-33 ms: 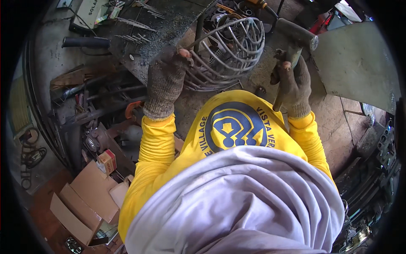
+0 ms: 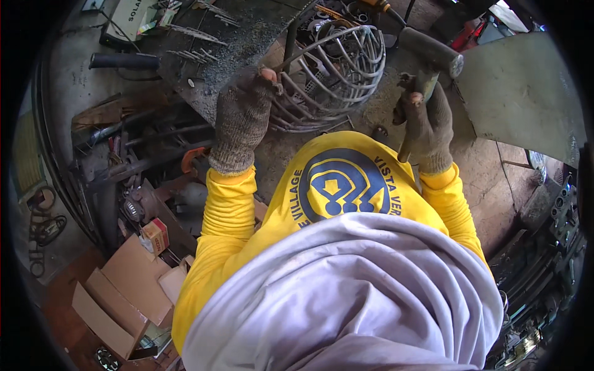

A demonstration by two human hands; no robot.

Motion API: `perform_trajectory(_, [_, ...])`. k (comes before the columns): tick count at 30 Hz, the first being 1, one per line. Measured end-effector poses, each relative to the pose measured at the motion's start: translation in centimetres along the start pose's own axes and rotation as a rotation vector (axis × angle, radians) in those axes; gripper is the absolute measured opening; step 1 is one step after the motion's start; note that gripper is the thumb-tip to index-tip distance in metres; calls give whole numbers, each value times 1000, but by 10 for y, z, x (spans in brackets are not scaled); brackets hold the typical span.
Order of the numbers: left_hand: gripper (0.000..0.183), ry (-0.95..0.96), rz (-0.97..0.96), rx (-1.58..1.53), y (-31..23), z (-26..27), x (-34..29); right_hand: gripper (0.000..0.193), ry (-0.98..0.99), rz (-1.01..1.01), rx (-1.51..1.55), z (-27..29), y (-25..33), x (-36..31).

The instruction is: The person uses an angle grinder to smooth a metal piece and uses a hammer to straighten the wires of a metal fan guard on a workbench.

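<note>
A metalworking workshop, grimy steel desk strewn with filings and rod offcuts, welded wire cage on it, hammer raised, scrap bars and pipes heaped below, torn cardboard boxes lay on the dirt floor

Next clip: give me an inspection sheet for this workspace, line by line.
Surface: dark metal workbench, gritty with filings.
Job's things: round wire cage on the bench; hammer, head raised beside the cage.
Clutter: loose metal rods, dark cylinder, open cardboard boxes on the floor.
Hands: left hand, gloved, grips a cage wire; right hand, gloved, holds the hammer handle.
Cables: coiled cords at far left.
Surroundings: flat metal sheet at right, scrap metal under the bench.
</note>
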State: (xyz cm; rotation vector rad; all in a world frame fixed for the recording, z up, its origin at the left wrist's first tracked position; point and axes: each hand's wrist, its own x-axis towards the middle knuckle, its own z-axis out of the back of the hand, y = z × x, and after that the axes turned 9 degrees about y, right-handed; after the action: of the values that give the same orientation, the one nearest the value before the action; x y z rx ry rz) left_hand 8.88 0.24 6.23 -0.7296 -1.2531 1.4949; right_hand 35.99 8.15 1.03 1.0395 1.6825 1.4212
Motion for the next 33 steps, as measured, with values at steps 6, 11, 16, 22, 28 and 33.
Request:
perform_trajectory(6, [28, 108, 70, 520, -15, -7, 3, 45, 81, 151, -464, -16, 14, -7])
perform_trajectory(11, [26, 100, -32, 522, -23, -20, 7, 38, 186, 103, -747, -29, 20, -16])
perform_trajectory(16, [24, 61, -163, 664, -14, -25, 13, 36, 230, 145, -1001, -35, 22, -11])
perform_trajectory(22, [27, 111, 8, 693, -13, -23, 14, 25, 335, 386, -1023, -28, 58, -18])
perform_trajectory(28, [26, 142, -7, 657, -16, -22, 17, 32, 203, 23, -1129, -36, 23, -12])
perform_trajectory(33, [28, 146, 12, 511, -9, -14, 17, 35, 111, 264, -790, -23, 9, -12])
